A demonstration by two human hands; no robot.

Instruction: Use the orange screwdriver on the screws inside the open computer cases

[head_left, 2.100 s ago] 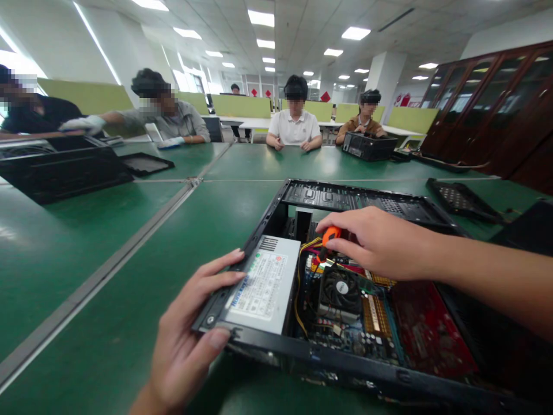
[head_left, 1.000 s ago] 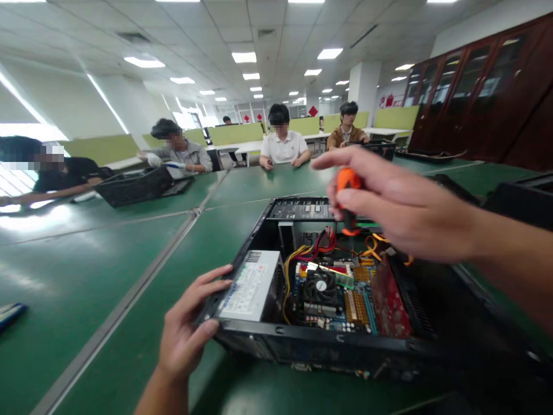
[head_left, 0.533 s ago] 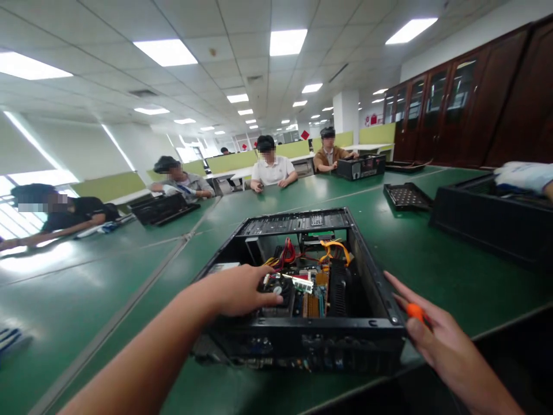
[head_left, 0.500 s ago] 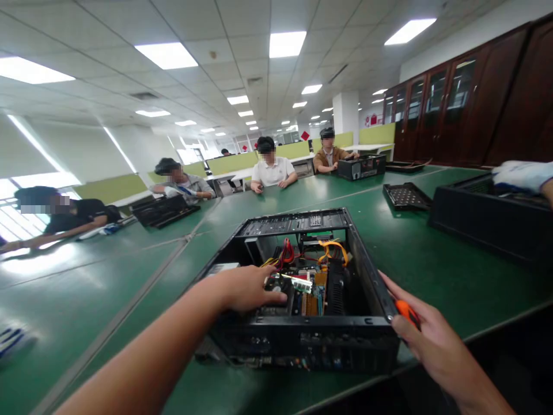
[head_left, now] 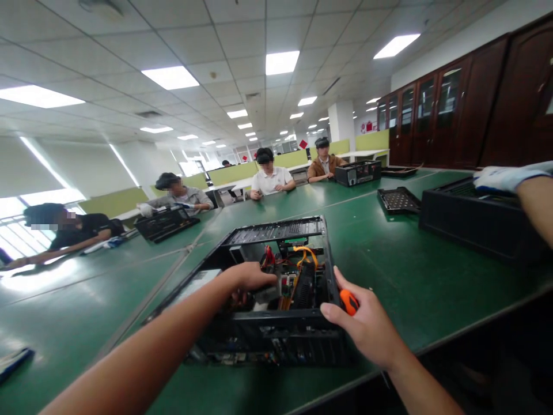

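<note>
An open black computer case [head_left: 285,331] lies on the green table [head_left: 389,294] in front of me, its inside facing up. Red wires, an orange cable [head_left: 309,251] and a black finned part [head_left: 305,285] show within. My left hand [head_left: 248,279] reaches into the case's left half, fingers curled down; what they hold, if anything, is blurred and partly hidden. On the case's right wall, my right hand [head_left: 367,320] grips the edge with thumb and fingers. Tucked in that same hand is a screwdriver [head_left: 349,302], of which only the orange handle shows.
To the right, a co-worker's gloved hand [head_left: 505,177] rests on another black case [head_left: 466,225]. A perforated black tray [head_left: 398,200] lies beside it. Across the table, several people sit, some with computer cases [head_left: 358,172]. A blue-and-white item [head_left: 15,363] lies at the left.
The case has shifted left and turned somewhat, my right hand moving with its edge. My left hand's fingers have curled deeper inside. The view has tipped slightly upward.
</note>
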